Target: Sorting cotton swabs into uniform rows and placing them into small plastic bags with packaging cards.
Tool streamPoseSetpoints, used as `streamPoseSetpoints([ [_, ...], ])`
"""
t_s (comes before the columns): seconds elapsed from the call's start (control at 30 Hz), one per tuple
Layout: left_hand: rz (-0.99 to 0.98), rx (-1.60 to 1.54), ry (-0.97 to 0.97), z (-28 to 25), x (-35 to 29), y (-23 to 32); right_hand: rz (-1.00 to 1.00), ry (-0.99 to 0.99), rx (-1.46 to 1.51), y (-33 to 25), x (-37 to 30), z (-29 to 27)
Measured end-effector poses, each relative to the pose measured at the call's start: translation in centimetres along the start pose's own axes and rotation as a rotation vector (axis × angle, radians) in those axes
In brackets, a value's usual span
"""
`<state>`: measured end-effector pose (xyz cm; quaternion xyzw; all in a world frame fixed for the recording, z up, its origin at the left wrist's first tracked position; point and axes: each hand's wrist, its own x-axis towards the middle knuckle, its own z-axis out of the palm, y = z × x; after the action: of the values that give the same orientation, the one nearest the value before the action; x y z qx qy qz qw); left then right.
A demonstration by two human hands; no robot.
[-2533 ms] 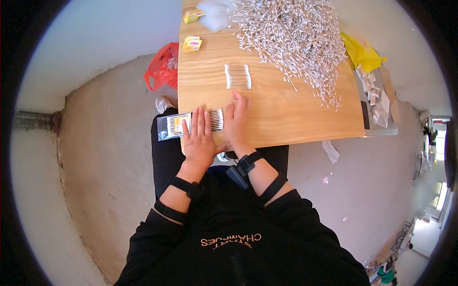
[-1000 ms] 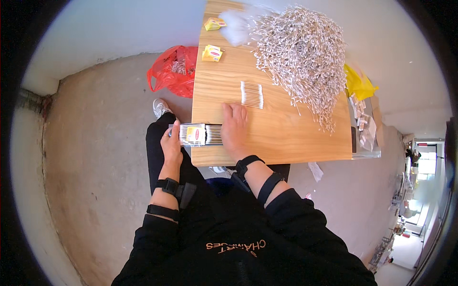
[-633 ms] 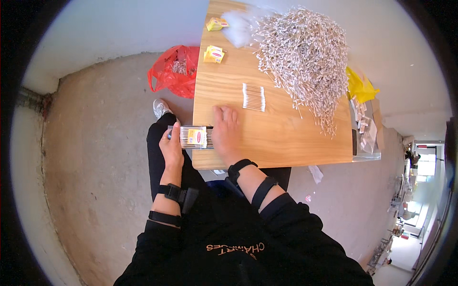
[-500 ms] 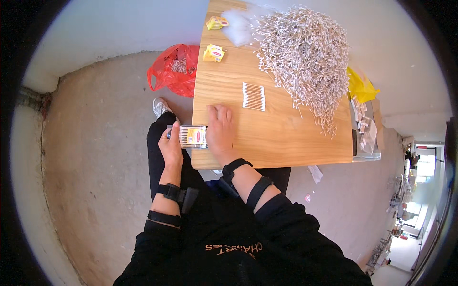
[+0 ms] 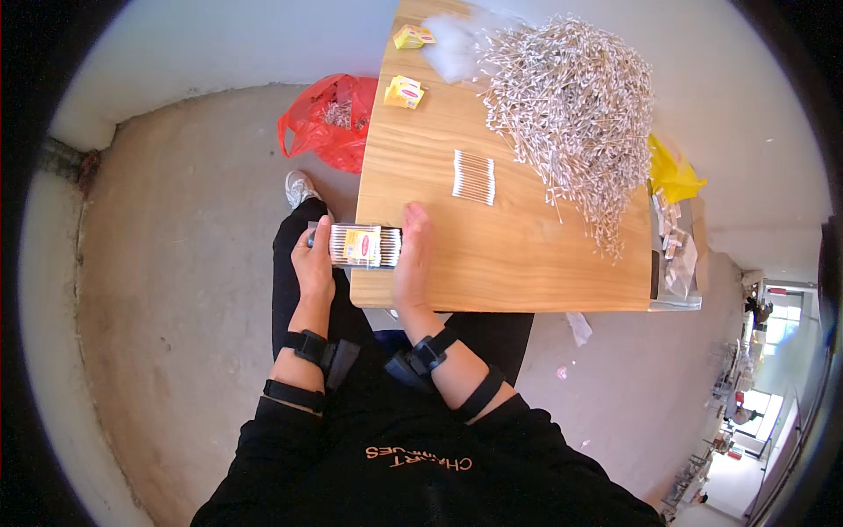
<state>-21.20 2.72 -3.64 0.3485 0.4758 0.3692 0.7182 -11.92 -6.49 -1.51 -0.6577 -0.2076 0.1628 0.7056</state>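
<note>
My left hand [image 5: 313, 263] grips one end of a clear pack of cotton swabs [image 5: 341, 246] with a yellow label, at the table's near left corner. White swab tips show at the pack's right end. There my right hand [image 5: 414, 259] stands on edge, fingers stretched out together, its palm side against or very close to the swab ends; exact contact is hard to see. Beyond it a neat row of cotton swabs [image 5: 474, 177] lies on the wooden table [image 5: 518, 255].
A big heap of loose cotton swabs [image 5: 571, 114] covers the table's far right. Yellow labels [image 5: 404, 92] and clear film [image 5: 452, 48] lie far left. A red bag [image 5: 307, 123] sits left on the floor; a yellow bag [image 5: 674, 171] and an open box [image 5: 698, 255] stand right.
My right hand has turned from lying palm-down on the table to standing on edge at the pack's right end. More of the swabs at that end now shows.
</note>
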Motion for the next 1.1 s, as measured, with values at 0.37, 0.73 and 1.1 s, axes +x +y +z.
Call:
streamPoseSetpoints([
  [0.37, 0.101, 0.111, 0.042, 1.0, -0.7, 0.7, -0.065, -0.162, -0.272, -1.5, -0.9, 2.8],
  [0.73, 0.906, 1.180, -0.018, 4.9, -1.8, 2.7, -0.025, 0.421, -0.460, 0.0, 5.5, -14.4],
  [1.1, 0.892, 1.594, -0.563, 19.5, -3.0, -4.0, -0.201, 0.360, -0.608, -0.7, 6.1, -14.6],
])
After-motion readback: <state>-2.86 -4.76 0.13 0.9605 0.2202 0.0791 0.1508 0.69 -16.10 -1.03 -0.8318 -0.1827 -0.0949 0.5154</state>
